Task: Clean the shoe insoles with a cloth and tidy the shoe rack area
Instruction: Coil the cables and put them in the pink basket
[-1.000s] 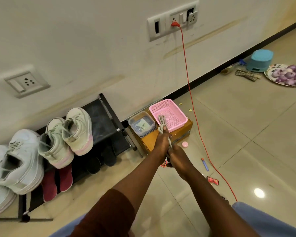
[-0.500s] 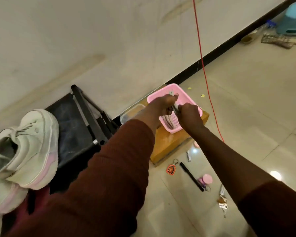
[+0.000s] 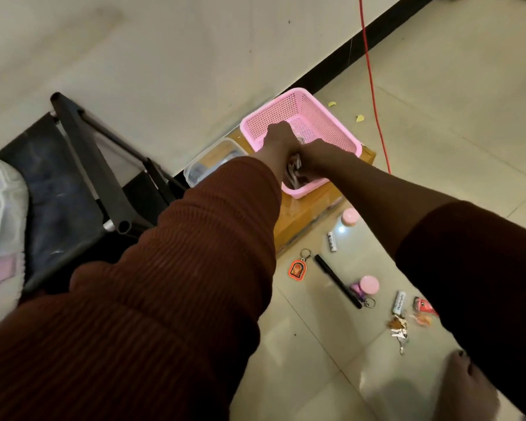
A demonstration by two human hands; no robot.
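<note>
Head view: both hands meet inside the pink basket [image 3: 342, 124].
Left hand [image 3: 278, 140]: fingers hidden (grasp cannot be told).
Right hand [image 3: 321, 158]: clasps pale bundle [image 3: 294, 175], low in basket.
Basket: atop brown box [image 3: 312, 205], beside black shoe rack [image 3: 82, 165].

Head-worn view (wide-angle), looking steeply down, near floor [image 3: 438, 123], facing wall [image 3: 164, 56]

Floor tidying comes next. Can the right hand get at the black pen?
Probably yes: the black pen lies uncovered beside that arm, though the right hand now holds a grey bundle.
</note>
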